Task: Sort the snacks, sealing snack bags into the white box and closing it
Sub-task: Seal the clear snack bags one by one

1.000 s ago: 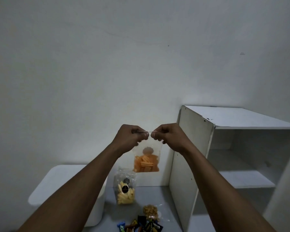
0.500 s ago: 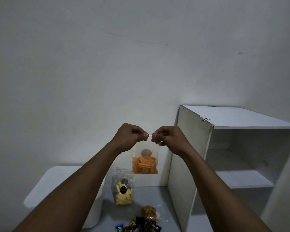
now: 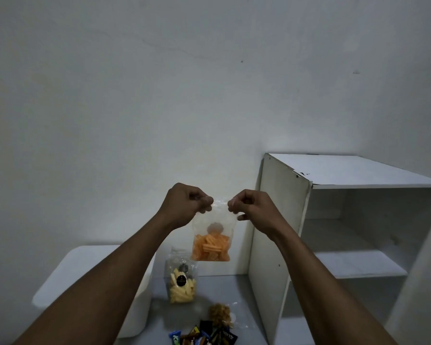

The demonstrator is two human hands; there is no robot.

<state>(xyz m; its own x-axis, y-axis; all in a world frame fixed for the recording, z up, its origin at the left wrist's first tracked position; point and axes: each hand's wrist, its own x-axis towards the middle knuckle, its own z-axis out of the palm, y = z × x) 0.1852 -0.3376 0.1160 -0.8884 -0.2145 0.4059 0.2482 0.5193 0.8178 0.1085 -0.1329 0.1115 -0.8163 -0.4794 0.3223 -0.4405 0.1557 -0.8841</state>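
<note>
A clear bag of orange snack sticks (image 3: 211,246) hangs in the air in front of the wall. My left hand (image 3: 184,204) pinches its top edge on the left and my right hand (image 3: 253,207) pinches it on the right, a short gap between the thumbs. The white box (image 3: 72,272) stands low on the left, its lid on, partly hidden by my left forearm. A clear bag of pale yellow sticks (image 3: 181,282) with a dark round label stands upright on the grey surface below the held bag.
A flat clear bag of brown snacks (image 3: 220,313) and several dark wrapped sweets (image 3: 204,336) lie at the bottom edge. A white open shelf unit (image 3: 339,220) stands to the right. A plain wall fills the background.
Both hands have dropped slightly and drawn a little apart along the bag's top edge. The bag hangs a bit lower.
</note>
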